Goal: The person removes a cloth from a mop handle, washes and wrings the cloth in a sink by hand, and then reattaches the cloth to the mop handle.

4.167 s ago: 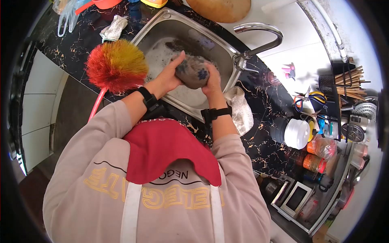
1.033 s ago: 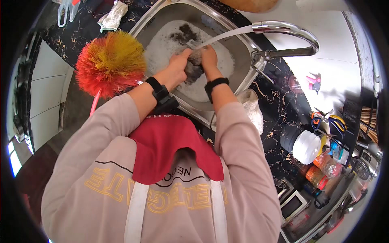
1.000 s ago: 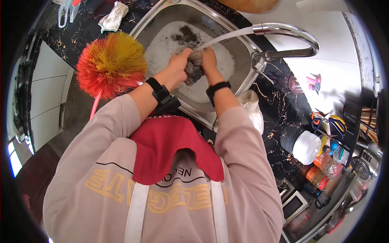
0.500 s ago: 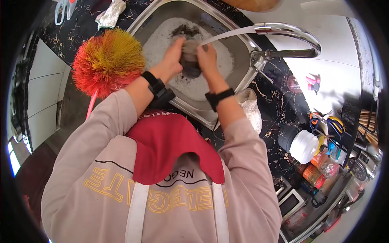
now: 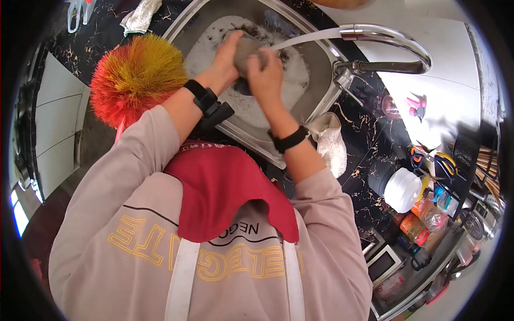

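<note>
Over the steel sink (image 5: 316, 107), both hands are around a greyish-brown rounded object (image 5: 246, 53), whose exact kind I cannot make out. My left hand (image 5: 227, 60) grips its left side, thumb side up. Against its right side, my right hand (image 5: 265, 76) presses with bent, slightly blurred fingers. Water runs from the curved chrome faucet (image 5: 391, 35) beside the object and my right hand. Below them lies foamy water (image 5: 214, 45) with dark patches; something dark shows partly under the hands.
A red and yellow bristle duster (image 5: 136, 77) stands left of the sink. Whitish cloth gloves (image 5: 329, 144) lie by the right sink edge, another white cloth item (image 5: 141, 17) at the upper left. A white-lidded container (image 5: 402, 190), scissors (image 5: 425, 152) and packets are on the right.
The greyish-brown object has turned and risen slightly between my hands. My right hand has shifted down and left, over the object's near side. The view has moved a little.
</note>
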### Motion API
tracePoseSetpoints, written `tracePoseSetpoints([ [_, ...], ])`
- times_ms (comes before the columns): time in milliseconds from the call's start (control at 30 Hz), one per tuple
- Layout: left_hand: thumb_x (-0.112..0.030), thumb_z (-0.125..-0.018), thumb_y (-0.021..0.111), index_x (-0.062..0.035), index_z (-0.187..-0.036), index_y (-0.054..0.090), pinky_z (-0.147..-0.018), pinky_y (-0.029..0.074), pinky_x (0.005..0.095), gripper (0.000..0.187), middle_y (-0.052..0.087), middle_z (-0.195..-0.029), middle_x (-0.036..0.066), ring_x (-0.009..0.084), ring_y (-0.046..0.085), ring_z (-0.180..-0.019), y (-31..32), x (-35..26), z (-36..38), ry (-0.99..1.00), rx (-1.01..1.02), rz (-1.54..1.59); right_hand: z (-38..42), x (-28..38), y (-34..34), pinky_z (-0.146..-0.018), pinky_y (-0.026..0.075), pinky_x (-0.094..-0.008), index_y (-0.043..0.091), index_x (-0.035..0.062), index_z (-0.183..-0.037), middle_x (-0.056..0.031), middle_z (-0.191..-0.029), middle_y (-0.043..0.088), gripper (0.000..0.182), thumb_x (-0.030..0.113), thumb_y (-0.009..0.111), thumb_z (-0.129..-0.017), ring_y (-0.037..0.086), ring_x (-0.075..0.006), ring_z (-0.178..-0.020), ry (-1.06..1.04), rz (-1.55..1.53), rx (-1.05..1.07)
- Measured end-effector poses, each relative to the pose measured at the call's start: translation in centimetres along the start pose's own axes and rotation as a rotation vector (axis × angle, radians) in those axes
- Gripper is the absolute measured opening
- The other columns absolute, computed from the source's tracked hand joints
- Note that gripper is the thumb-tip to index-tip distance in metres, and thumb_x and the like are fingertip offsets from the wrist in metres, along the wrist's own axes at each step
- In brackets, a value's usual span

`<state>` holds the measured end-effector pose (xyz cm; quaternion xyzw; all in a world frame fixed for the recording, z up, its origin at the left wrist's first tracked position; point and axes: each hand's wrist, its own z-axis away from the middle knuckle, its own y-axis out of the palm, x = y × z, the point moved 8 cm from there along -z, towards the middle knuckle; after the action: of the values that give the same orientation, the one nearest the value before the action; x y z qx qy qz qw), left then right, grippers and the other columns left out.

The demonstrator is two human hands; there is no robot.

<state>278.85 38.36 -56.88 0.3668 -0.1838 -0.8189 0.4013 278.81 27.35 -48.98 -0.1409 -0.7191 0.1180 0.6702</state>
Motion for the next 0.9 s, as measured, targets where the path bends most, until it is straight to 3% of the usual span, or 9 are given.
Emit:
tracePoseSetpoints([
  [67, -0.04, -0.089, 0.048, -0.0051, -0.105, 0.054, -0.081, 0.05, 0.0382, 0.039, 0.06, -0.103, 0.013, 0.0232, 0.059, -0.093, 0.7, 1.4, 1.7, -0.139, 0.012, 0.043, 1.0, 4.2, 0.2, -0.075, 0.045, -0.0431, 0.059, 0.0011, -0.091, -0.0243, -0.086, 0.061, 0.026, 0.023, 0.056, -0.077, 0.058, -0.0367, -0.083, -0.154, 0.298, -0.067],
  [300, -0.045, -0.088, 0.049, -0.0003, -0.104, 0.058, -0.076, 0.049, 0.0324, 0.048, 0.06, -0.103, 0.01, 0.0189, 0.059, -0.09, 2.1, 3.0, 3.8, -0.135, 0.101, -0.262, -5.5, -10.3, -2.1, -0.084, 0.043, -0.0423, 0.06, 0.0072, -0.103, -0.0183, -0.115, 0.054, 0.03, 0.024, 0.058, -0.078, 0.053, -0.0396, -0.099, 0.306, 0.356, 0.21],
  [400, -0.051, -0.086, 0.049, 0.0007, -0.109, 0.057, -0.078, 0.046, 0.0319, 0.057, 0.061, -0.102, 0.009, 0.0184, 0.058, -0.088, 3.4, -0.3, 4.2, 0.157, 0.15, -0.602, -5.8, -5.3, -3.7, -0.093, 0.039, -0.0409, 0.053, 0.0056, -0.117, -0.0178, -0.124, 0.049, 0.043, 0.024, 0.059, -0.079, 0.049, -0.0357, -0.109, -0.311, 0.634, 0.142],
  [467, -0.054, -0.086, 0.048, 0.0012, -0.109, 0.057, -0.081, 0.044, 0.0316, 0.061, 0.06, -0.103, 0.01, 0.0181, 0.056, -0.091, 4.0, -1.1, 3.7, 0.2, 0.174, -0.625, -4.6, -1.7, -3.1, -0.098, 0.035, -0.0412, 0.048, 0.0036, -0.123, -0.0181, -0.129, 0.045, 0.06, 0.032, 0.068, -0.074, 0.043, -0.0355, -0.117, 0.118, -0.628, 0.549],
  [500, -0.057, -0.085, 0.047, 0.0017, -0.109, 0.056, -0.084, 0.041, 0.0313, 0.064, 0.06, -0.103, 0.011, 0.0177, 0.055, -0.093, 5.1, -1.8, 3.8, 0.253, 0.21, -0.65, -4.1, -1.3, -3.1, -0.098, 0.035, -0.0412, 0.048, 0.0036, -0.123, -0.0181, -0.129, 0.045, 0.06, 0.032, 0.068, -0.074, 0.043, -0.0355, -0.117, 0.116, -0.626, 0.545],
  [567, -0.058, -0.085, 0.045, 0.0028, -0.111, 0.054, -0.086, 0.039, 0.0314, 0.067, 0.058, -0.107, 0.013, 0.0189, 0.052, -0.096, 6.4, -2.6, 4.5, 0.3, 0.259, -0.675, -3.0, 0.8, -2.1, -0.098, 0.035, -0.0399, 0.045, 0.0037, -0.126, -0.0202, -0.128, 0.045, 0.077, 0.039, 0.076, -0.064, 0.041, -0.0368, -0.119, -0.239, 0.064, 0.588],
  [667, -0.055, -0.088, 0.043, 0.0014, -0.115, 0.05, -0.087, 0.037, 0.0292, 0.064, 0.056, -0.11, 0.013, 0.0179, 0.05, -0.098, 6.2, -4.5, 4.2, 0.517, 0.167, -0.804, -3.5, 1.1, -2.0, -0.094, 0.04, -0.0345, 0.037, 0.006, -0.131, -0.0177, -0.125, 0.047, 0.091, 0.032, 0.081, -0.056, 0.045, -0.0317, -0.115, -0.088, 0.455, 0.68],
  [767, -0.049, -0.09, 0.043, -0.0014, -0.119, 0.046, -0.087, 0.037, 0.0276, 0.056, 0.054, -0.109, 0.011, 0.0168, 0.05, -0.099, 5.5, -6.0, 4.5, 0.744, 0.034, -0.892, -3.4, 5.3, -3.1, -0.09, 0.043, -0.0371, 0.037, 0.0075, -0.131, -0.0175, -0.124, 0.048, 0.09, 0.024, 0.082, -0.055, 0.047, -0.034, -0.113, -0.566, 0.647, 0.46],
  [900, -0.048, -0.09, 0.043, 0.0003, -0.123, 0.04, -0.091, 0.037, 0.0349, 0.059, 0.051, -0.109, 0.023, 0.0313, 0.049, -0.105, 7.5, -6.1, 6.6, 0.933, 0.091, -0.93, -1.6, 6.8, -1.6, -0.085, 0.044, -0.0419, 0.042, 0.0099, -0.127, -0.0182, -0.109, 0.054, 0.078, 0.013, 0.078, -0.057, 0.049, -0.0371, -0.105, -0.643, 0.407, 0.411],
])
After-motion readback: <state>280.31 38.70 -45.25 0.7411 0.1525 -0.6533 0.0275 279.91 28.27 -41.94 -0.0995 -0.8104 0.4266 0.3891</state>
